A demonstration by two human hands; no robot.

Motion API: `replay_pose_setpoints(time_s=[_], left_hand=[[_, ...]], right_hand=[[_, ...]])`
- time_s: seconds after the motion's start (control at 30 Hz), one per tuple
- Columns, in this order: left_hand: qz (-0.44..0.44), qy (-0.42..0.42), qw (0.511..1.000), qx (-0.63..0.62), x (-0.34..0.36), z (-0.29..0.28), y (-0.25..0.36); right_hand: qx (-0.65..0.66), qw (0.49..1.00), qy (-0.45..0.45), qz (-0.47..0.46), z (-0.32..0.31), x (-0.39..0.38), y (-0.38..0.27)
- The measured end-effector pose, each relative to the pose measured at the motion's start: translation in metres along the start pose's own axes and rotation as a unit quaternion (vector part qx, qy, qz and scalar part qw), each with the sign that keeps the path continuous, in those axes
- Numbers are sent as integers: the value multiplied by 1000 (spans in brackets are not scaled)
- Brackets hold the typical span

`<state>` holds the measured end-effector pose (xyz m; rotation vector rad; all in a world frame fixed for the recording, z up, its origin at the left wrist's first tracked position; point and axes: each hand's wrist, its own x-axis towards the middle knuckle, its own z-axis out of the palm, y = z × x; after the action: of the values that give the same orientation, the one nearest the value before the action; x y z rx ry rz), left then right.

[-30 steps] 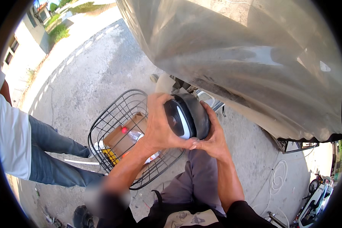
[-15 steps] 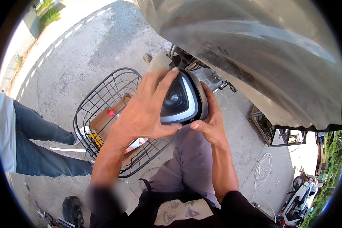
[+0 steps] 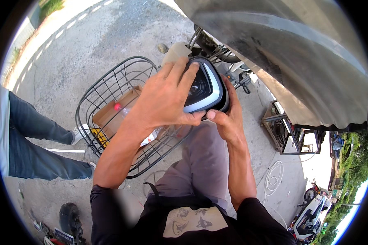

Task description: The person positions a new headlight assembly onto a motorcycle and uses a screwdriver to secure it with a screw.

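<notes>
The black headlight (image 3: 213, 92) sits between both hands, in front of the body, its pale light strip facing up. The left hand (image 3: 163, 94) is spread wide and clamped on it, fingertips on the upper part of the dark lens, thumb at the lower edge. The right hand (image 3: 232, 120), curved, grips its right side, the thumb on the lower corner near the left thumb. Below and left is a wire basket (image 3: 131, 57) with a cardboard box (image 3: 105, 117); a grey cover (image 3: 274, 53) hangs upper right, over concrete ground (image 3: 106, 45).
</notes>
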<state>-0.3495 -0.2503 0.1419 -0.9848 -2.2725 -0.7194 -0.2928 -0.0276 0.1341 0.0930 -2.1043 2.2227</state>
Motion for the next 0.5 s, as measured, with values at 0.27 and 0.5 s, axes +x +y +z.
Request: replay_pose_setpoints(time_s=[0.27, 0.5], left_hand=[[-43, -5, 995, -86, -2, -3, -3], [-61, -22, 981, -181, -4, -17, -6]], right_hand=[[-10, 999, 15, 28, 6, -1, -6], [-21, 999, 7, 28, 4, -1, -5]])
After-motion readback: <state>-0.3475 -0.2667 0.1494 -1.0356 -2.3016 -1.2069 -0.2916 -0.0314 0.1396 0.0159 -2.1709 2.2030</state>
